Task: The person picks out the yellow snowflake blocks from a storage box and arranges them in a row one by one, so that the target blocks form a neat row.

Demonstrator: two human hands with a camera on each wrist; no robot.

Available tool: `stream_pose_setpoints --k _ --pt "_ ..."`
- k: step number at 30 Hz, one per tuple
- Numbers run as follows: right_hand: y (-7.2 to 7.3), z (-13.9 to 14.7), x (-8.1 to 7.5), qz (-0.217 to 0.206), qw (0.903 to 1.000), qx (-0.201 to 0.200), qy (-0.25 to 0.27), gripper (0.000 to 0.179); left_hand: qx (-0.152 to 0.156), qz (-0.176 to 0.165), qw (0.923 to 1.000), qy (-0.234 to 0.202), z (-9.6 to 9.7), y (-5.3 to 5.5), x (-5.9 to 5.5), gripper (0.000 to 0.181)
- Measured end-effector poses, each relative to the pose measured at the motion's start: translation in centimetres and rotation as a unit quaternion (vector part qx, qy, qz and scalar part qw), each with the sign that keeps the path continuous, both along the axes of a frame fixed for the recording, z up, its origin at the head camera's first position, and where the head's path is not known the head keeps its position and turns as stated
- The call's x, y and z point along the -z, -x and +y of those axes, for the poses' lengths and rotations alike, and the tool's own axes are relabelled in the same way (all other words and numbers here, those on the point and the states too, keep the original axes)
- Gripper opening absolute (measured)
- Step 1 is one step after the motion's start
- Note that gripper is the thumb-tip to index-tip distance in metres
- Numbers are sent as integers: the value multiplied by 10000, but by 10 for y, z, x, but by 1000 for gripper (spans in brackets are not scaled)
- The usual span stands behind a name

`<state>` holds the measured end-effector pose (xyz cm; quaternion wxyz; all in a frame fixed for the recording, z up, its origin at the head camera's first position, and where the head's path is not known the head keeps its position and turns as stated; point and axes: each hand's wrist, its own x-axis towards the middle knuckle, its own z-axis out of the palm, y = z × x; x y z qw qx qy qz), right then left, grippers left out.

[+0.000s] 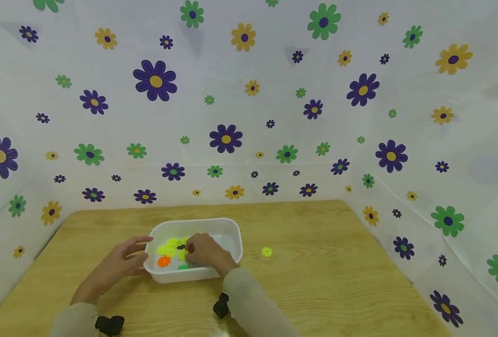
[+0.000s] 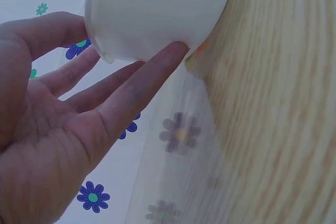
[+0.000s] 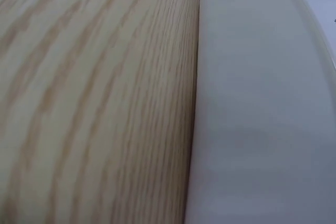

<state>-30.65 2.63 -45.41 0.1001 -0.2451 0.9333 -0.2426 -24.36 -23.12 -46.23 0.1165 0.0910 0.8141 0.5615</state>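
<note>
A white plastic tub (image 1: 171, 276) stands on the wooden table. In its left half lie several yellow flower-shaped discs (image 1: 171, 246), an orange flower-shaped disc (image 1: 164, 261) and part of a green disc (image 1: 183, 267). My left hand (image 1: 122, 260) is at the tub's left end; in the left wrist view its fingers (image 2: 131, 90) extend fairly straight against the white wall. My right hand (image 1: 204, 250) reaches over the near rim into the tub, fingers bent down among the discs. A small dark jagged piece shows right by its fingertips; I cannot tell whether they grip it.
A single yellow flower-shaped disc (image 1: 267, 252) lies on the table (image 1: 316, 262) to the right of the tub. White sheeting (image 1: 274, 70) printed with flowers rises behind the table and along both sides. The tub's long outer wall (image 3: 257, 103) fills the right of the right wrist view.
</note>
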Motion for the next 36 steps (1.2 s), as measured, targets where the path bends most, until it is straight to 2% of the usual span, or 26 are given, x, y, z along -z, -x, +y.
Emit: stream_pose_setpoints --k 12,25,29,33,36 --pt "2 -1 1 57 9999 -73 75 12 60 39 10000 17 0 -1 -5 63" --pt "1 -2 4 89 9999 -140 45 12 158 117 9997 -144 -5 2 3 63" --pt "1 -2 4 79 9999 -41 103 13 142 76 9997 -174 -5 2 3 63" --pt "0 5 -8 172 9990 39 421 15 100 75 9998 -153 -4 2 4 63" --pt "-1 20 -25 320 9947 73 974 17 56 85 9999 -138 -4 2 4 63"
